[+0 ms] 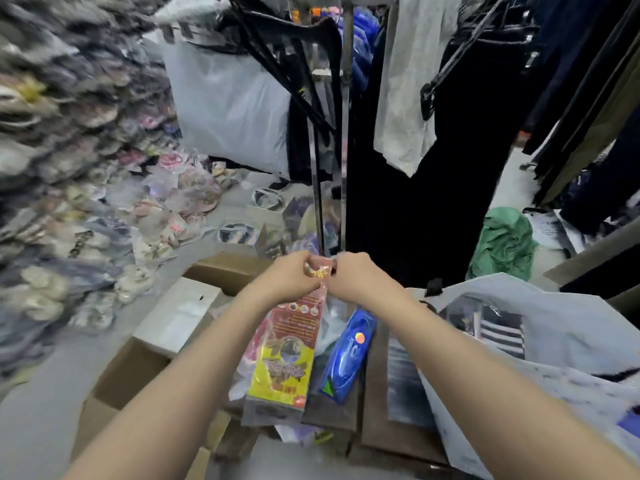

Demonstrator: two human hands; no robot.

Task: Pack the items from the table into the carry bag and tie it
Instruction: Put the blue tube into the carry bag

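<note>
Here, left hand (pixel 294 275) and right hand (pixel 356 271) close together at arm's length, both pinched shut on the top end of a long red-and-yellow packet (pixel 291 344). Fingers of each curled around that top edge, knuckles almost touching; motion blur at the fingertips, so exact finger placement not clear. Packet hanging down from the grip toward the camera, its yellow lower part over the near edge of the clutter below.

Just right of the packet, a blue packet (pixel 349 351) with an orange dot, lying slanted on a dark brown table top (pixel 384 424). Right of that, a large pale plastic carry bag (pixel 554 341), mouth open and crumpled, with striped black-and-white goods inside. Under the red-and-yellow packet, more clear-wrapped items, too blurred to name.

Left of the table, 2 open cardboard boxes (pixel 131 372) and a closed white one on a grey floor (pixel 34 417). Further left, a wall of small bagged goods (pixel 69 133), heavily blurred. Straight ahead, a chrome clothes rack pole (pixel 346 133) with black hangers and dark garments (pixel 450 168), plus a light grey one. Behind, a big white plastic sack (pixel 228 105). Far right on the floor, a crumpled green bag (pixel 502 244) beside more hanging dark clothes.
</note>
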